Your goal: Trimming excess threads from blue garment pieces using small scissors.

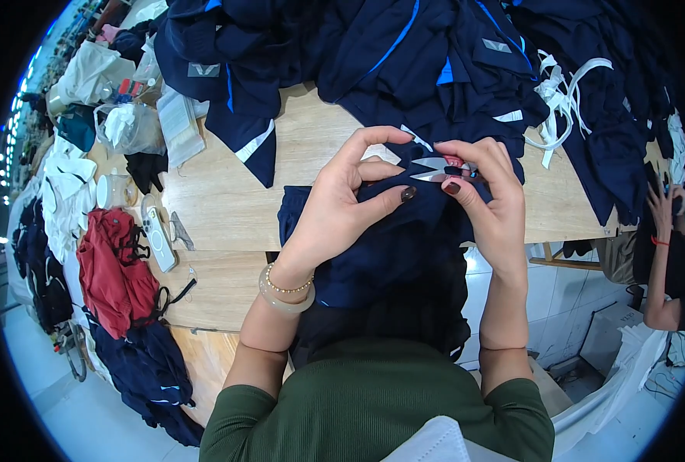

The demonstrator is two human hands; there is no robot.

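Note:
My right hand [490, 185] is closed around small scissors [432, 163] with short silver blades and red on the handle. The blades are parted and point left, over dark navy fabric. My left hand [341, 202] pinches a navy garment [388, 231] between thumb and fingers, just left of the blade tips. That garment hangs over the table edge toward my lap. A narrow white strip lies by my left fingertips. Whether the blades touch a thread cannot be made out.
Navy garments with blue piping [419, 54] are heaped along the table's [204, 200] far side. White strips [562, 104] lie at right. A red bag [115, 269], a phone [159, 239] and a plastic bag [130, 127] are at left. Another person's hand [660, 202] rests on fabric at far right.

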